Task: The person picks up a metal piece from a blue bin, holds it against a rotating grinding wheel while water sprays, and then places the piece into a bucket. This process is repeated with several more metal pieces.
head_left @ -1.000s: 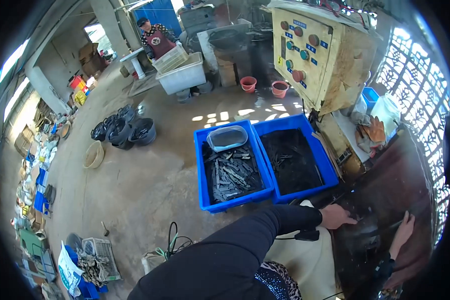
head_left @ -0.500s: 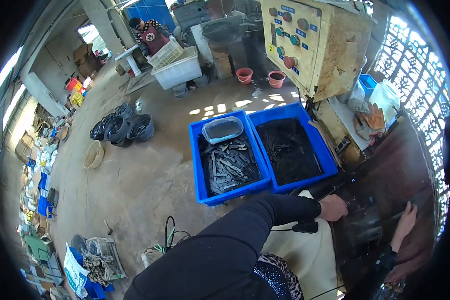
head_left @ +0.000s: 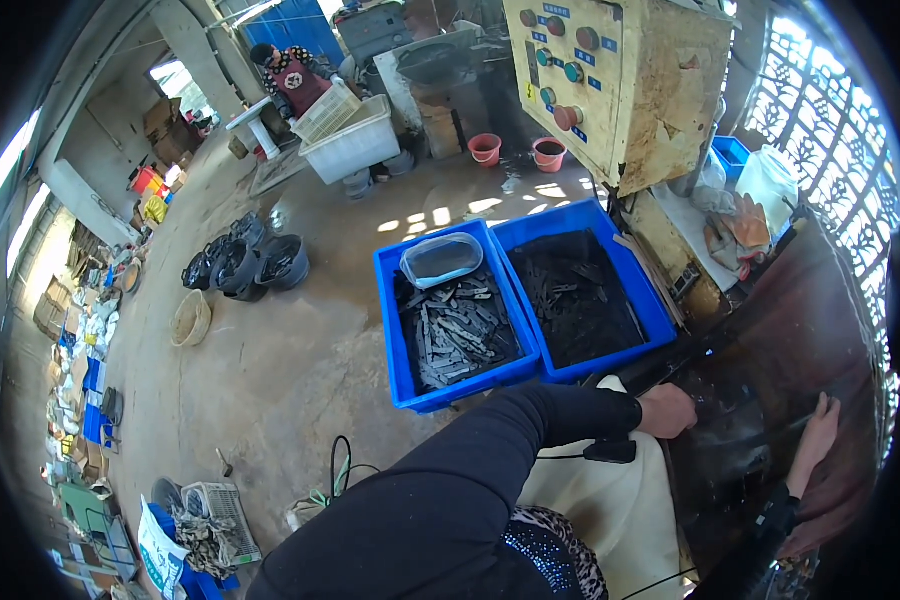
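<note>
My left hand [head_left: 667, 411] is closed at the near-left edge of a dark, wet, reddish-brown covered bench [head_left: 820, 345]. Its fingertips are hidden, so what they hold, if anything, does not show. Farther right on the same bench, my right hand [head_left: 818, 438] has its fingers drawn together; anything between them is too dark and small to name. Left of the bench stand two blue bins. The left bin [head_left: 402, 372] holds many flat grey strips and a clear plastic tub [head_left: 442, 262]. Darker strips lie in the right bin [head_left: 660, 318].
A worn cream control box [head_left: 675, 95] with round buttons hangs above the bins. Pale cloth [head_left: 600, 490] covers my lap. Black buckets [head_left: 282, 262], a basket [head_left: 191, 318] and two red pails [head_left: 485, 150] stand on the floor. Another person [head_left: 298, 80] works behind a white tub [head_left: 355, 152].
The view has shifted slightly. My right hand has moved a little, and its fingers look closer together. My left hand stays at the bench edge.
</note>
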`<state>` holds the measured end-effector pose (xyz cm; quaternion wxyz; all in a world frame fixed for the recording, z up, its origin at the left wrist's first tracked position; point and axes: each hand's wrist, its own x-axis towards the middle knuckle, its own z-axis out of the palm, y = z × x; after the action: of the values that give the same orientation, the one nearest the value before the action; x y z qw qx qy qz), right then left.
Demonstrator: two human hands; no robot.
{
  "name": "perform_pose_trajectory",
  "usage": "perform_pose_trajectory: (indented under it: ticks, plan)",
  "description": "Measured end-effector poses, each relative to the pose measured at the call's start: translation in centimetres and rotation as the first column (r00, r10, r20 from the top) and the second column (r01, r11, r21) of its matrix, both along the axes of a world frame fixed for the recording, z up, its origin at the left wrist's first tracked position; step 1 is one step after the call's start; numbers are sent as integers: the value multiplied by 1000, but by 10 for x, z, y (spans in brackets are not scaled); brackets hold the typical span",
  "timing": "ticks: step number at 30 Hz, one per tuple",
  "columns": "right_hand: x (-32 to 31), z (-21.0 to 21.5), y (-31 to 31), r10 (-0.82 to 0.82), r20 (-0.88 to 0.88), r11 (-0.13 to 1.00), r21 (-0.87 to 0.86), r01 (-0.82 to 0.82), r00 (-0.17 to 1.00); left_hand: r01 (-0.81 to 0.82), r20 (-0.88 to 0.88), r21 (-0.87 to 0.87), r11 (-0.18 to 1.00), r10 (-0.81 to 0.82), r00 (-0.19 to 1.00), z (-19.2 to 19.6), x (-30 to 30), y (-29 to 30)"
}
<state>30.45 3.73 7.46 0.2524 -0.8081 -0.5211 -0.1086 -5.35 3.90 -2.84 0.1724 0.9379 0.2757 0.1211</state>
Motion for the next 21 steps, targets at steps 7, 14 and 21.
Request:
perform_pose_trajectory:
  ticks: [7, 14, 21]
  plan:
    - [-8, 2, -2, -30, 12, 1000, 1, 30, 999, -17, 2, -21, 1000, 17, 1000, -1, -1, -1]
    - [-14, 6, -2, -42, 6, 999, 10, 42, 999, -26, -14, -23, 999, 26, 1000, -10, 3, 3]
    - [-1, -2, 1, -12, 51, 1000, 20, 11, 999, -33, -59, -60, 998, 29, 998, -4, 3, 2]
